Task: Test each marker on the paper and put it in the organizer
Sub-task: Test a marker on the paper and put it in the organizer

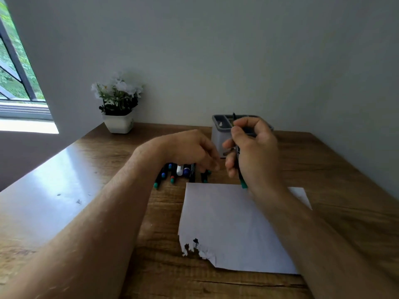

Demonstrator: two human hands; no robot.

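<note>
1. Wooden table [336, 169] stands against a plain grey wall, and a window [15, 67] is at the far left.
2. My right hand [252, 152] is raised above the far edge of the paper [228, 225]; its fingers [230, 167] are curled around a marker [243, 184], whose green end points down toward the paper.
3. My left hand [190, 149] hovers over the pile of markers [179, 172]. Its fingers are loosely curled and blurred, and I cannot tell if they pinch something.
4. That pile lies on the table just behind the paper.
5. A grey organizer [218, 137] stands behind my hands, near the wall.
6. The paper is white, with a torn near-left corner and dark marks there.
7. A pot with white flowers [118, 102] stands at the far left of the table.
</note>
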